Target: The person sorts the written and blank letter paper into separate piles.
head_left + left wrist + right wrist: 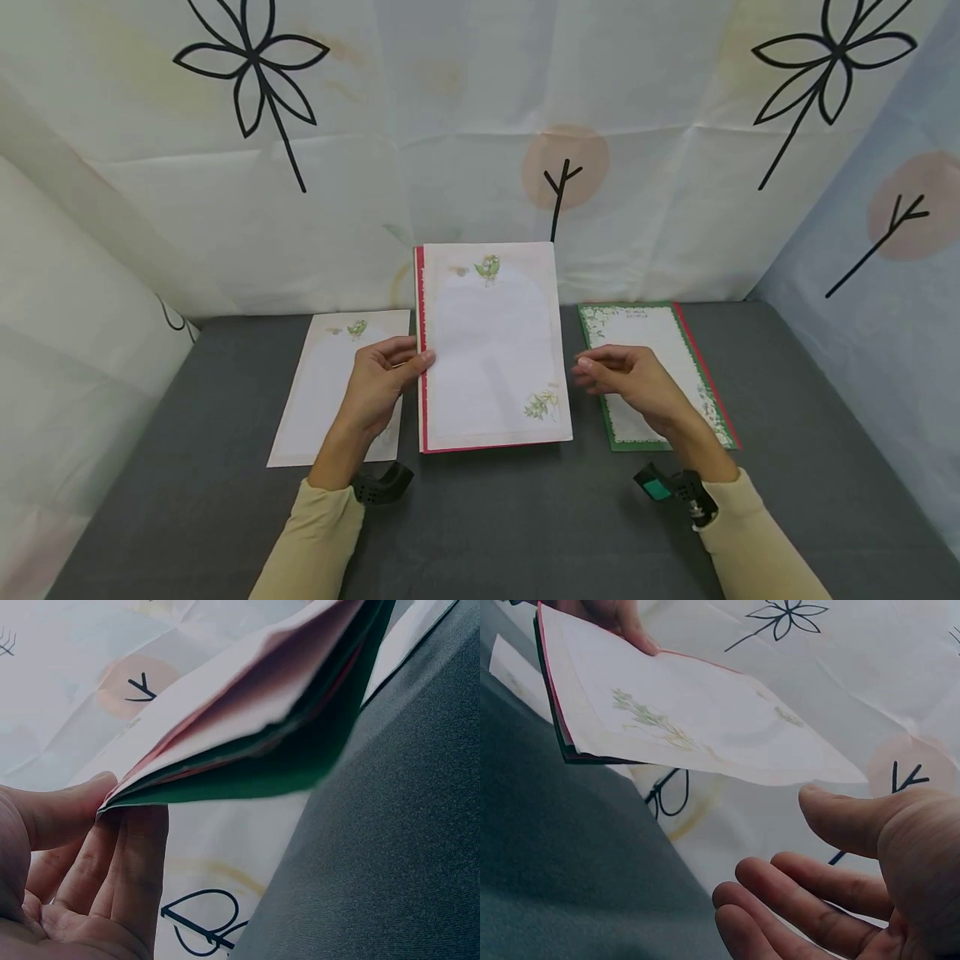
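Note:
My left hand pinches the left edge of a stack of decorated paper sheets, thumb on top and fingers beneath. The top sheet is pale with small green leaf prints; red and green edges of other sheets show under it in the left wrist view. The stack is held up above the table and its sheets fan slightly apart. Just off the right edge of the stack, my right hand holds nothing, its fingers loosely bent and apart from the thumb in the right wrist view.
A pale leaf-printed sheet lies on the dark grey table at the left, partly behind my left arm. On the right lies a green-bordered sheet with a red edge showing beside it. White printed cloth hangs behind the table.

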The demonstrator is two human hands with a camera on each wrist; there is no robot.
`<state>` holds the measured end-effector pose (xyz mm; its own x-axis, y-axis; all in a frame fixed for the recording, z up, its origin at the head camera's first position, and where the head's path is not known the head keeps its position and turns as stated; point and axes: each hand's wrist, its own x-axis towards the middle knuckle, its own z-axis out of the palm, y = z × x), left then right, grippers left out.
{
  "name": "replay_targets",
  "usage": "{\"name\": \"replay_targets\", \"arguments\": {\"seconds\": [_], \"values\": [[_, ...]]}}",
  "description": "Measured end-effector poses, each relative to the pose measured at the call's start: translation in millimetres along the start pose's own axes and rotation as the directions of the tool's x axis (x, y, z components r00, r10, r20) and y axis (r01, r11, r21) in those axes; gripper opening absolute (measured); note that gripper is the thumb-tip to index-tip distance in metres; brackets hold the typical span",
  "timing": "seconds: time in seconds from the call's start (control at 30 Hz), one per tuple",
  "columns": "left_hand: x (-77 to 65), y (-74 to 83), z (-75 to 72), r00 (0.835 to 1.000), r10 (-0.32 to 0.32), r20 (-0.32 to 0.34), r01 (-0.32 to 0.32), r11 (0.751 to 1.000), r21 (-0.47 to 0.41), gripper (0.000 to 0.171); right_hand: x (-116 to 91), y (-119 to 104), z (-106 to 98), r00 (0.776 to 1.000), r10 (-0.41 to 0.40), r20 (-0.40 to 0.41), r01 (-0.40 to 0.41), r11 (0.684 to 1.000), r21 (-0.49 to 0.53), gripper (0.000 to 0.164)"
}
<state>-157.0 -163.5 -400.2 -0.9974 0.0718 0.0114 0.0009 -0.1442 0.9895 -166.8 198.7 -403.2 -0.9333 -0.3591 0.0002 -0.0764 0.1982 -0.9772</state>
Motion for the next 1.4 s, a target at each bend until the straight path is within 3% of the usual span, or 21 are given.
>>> {"name": "replay_targets", "arguments": {"seconds": [0.5, 0.77, 1.4], "values": [[-1.2, -1.4, 7.2, 0.999, -0.006, 0.034, 0.006, 1.000, 0.003, 0.034, 1, -4, 20, 1.000, 0.013, 0.002, -0.013, 0.990, 0.138, 0.047], [-1.2, -5.0, 11.5, 0.998, 0.003, 0.058, -0.003, 1.000, 0.014, 0.034, 2, 0, 28, 0.998, -0.065, 0.021, 0.059, 0.975, 0.213, 0.040], [-1.1, -5.8, 11.7, 0.994, 0.049, 0.098, -0.048, 0.999, -0.009, 0.038, 0, -4, 37, 0.988, -0.116, -0.106, 0.140, 0.957, 0.255, 0.035]]}}
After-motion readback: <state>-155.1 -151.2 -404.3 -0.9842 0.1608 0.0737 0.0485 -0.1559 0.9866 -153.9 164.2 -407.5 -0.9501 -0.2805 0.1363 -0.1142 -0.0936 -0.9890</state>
